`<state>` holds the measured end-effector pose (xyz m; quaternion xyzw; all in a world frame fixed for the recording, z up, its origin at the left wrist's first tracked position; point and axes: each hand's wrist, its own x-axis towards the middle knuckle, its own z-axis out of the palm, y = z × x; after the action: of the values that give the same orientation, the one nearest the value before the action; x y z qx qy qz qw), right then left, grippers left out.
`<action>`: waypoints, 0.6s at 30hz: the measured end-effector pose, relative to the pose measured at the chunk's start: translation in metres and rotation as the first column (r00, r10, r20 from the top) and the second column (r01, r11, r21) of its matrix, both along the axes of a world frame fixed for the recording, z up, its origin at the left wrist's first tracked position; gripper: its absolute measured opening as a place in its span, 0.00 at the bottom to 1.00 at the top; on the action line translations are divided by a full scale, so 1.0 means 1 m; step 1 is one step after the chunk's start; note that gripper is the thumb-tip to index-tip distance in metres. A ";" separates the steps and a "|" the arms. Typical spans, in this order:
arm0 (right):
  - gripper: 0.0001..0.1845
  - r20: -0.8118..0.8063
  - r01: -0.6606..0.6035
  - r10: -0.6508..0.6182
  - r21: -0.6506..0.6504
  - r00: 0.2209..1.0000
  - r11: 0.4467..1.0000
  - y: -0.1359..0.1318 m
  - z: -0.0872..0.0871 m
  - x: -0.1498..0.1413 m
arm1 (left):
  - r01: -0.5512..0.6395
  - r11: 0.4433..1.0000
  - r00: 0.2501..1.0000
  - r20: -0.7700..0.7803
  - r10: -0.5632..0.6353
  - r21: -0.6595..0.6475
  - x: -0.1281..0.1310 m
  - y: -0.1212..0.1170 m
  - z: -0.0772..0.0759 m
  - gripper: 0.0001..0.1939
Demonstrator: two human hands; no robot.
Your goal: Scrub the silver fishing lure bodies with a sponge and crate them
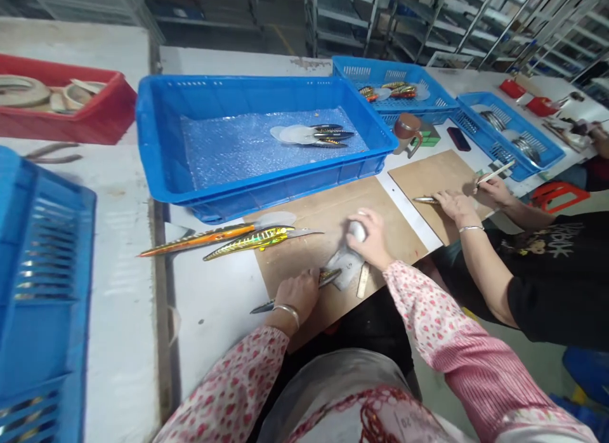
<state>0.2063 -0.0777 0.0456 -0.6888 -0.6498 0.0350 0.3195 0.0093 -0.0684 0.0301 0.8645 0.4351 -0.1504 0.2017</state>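
My left hand [299,296] is closed round a dark fishing lure [329,277], whose two ends stick out on either side of the fingers. Over a crumpled white cloth [346,265], my right hand [372,238] grips a whitish rounded object [356,230]; its kind I cannot make out. A short pale strip [363,280] lies beside the cloth on the brown board [309,208]. Further left, an orange-and-black lure [200,238] and a gold-green striped lure [247,242] lie side by side, both with clear diving lips.
Behind the board stands a blue bin [266,195] lined with bubble wrap, holding several dark lures [333,135]. At left are a red tray [107,122], pliers [54,154] and a blue crate [71,240]. A co-worker's hands [457,208] work close on the right, near a brown mug [406,132].
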 end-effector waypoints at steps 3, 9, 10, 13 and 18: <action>0.19 0.084 -0.057 0.054 0.039 0.995 0.998 -0.041 0.007 0.030 | -0.024 0.999 0.999 0.020 0.025 -0.027 0.000 0.004 0.004 0.16; 0.21 0.242 -0.027 0.054 -0.115 0.969 0.993 -0.108 -0.010 0.005 | -0.066 0.995 0.997 0.022 0.068 -0.072 0.000 0.012 0.013 0.17; 0.23 0.256 -0.004 0.038 -0.133 0.966 0.991 -0.109 -0.015 0.004 | -0.070 0.995 0.997 0.022 0.072 -0.070 0.000 0.012 0.013 0.16; 0.25 0.316 0.063 -0.004 -0.179 0.949 0.982 -0.097 -0.024 0.021 | -0.089 0.994 0.995 0.038 0.091 -0.060 -0.002 0.011 0.013 0.16; 0.21 0.218 0.310 -0.288 -0.072 0.932 0.948 -0.055 -0.011 0.065 | -0.104 0.991 0.989 0.094 0.111 -0.079 -0.005 0.003 0.013 0.16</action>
<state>0.2715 -0.1330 0.0347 -0.7954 -0.5641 -0.0511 0.2159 0.0045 -0.0655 0.0433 0.8380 0.4648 -0.1129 0.2626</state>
